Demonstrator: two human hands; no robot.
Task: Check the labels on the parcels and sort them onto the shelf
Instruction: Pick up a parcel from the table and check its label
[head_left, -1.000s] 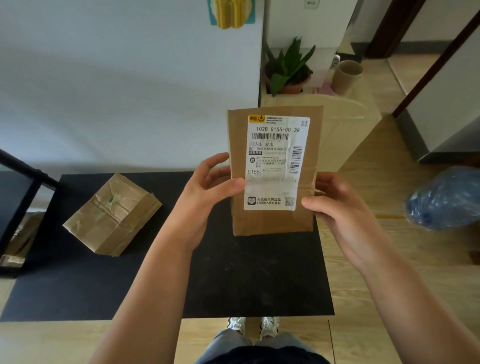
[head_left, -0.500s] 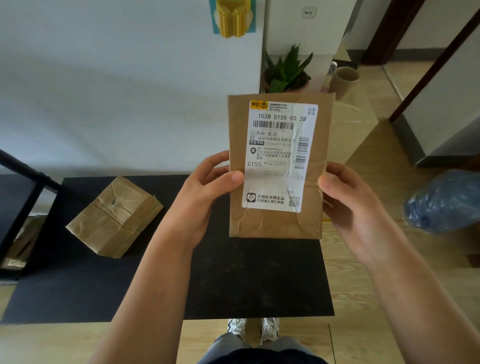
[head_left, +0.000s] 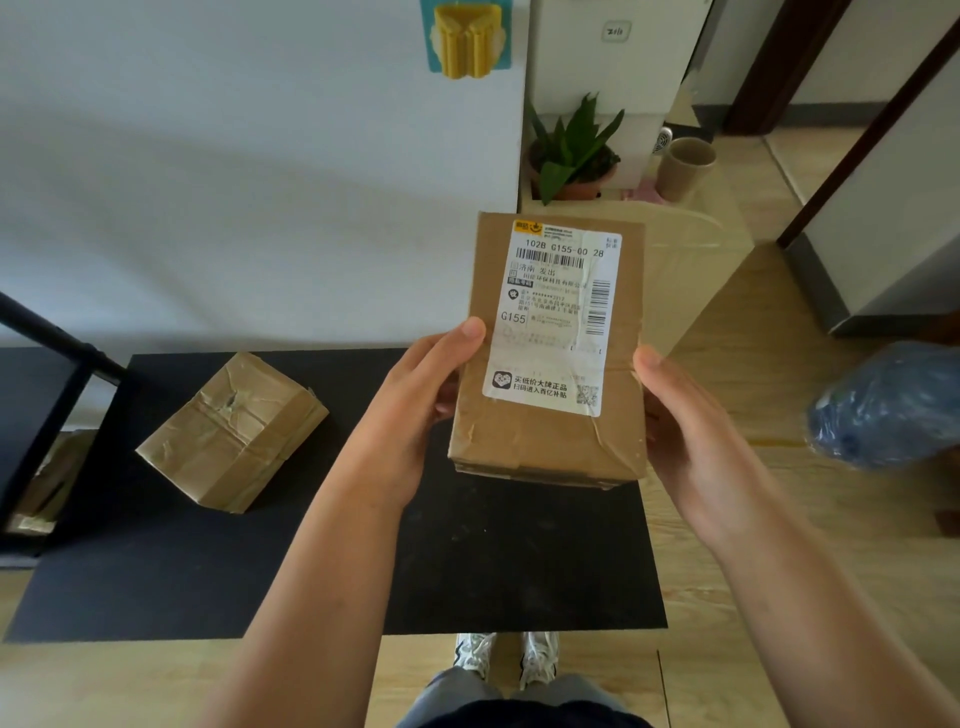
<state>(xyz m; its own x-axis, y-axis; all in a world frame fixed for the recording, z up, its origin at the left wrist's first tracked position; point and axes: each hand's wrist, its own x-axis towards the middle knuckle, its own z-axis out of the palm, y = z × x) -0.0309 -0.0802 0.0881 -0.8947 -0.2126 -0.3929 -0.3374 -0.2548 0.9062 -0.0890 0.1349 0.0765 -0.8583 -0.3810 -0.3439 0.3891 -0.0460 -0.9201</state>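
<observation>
I hold a brown cardboard parcel (head_left: 545, 441) up over the black table (head_left: 493, 561), its white shipping label (head_left: 556, 317) facing me. My left hand (head_left: 415, 405) grips its left edge with the thumb on the label side. My right hand (head_left: 685, 431) grips its right edge. A second brown taped parcel (head_left: 234, 431) lies tilted on the table to the left, apart from both hands. A black shelf frame (head_left: 47, 374) stands at the far left, with another parcel (head_left: 47, 483) partly hidden behind it.
A potted plant (head_left: 576, 150) and a tan cup (head_left: 685, 166) stand on a light wooden surface (head_left: 691, 270) behind the parcel. A blue plastic bag (head_left: 888, 405) lies on the wood floor at right. A white wall rises behind the table.
The parcel has tilted its top away from me, so its lower end face now shows, and it sits slightly lower in view. Both hands kept their grip.
</observation>
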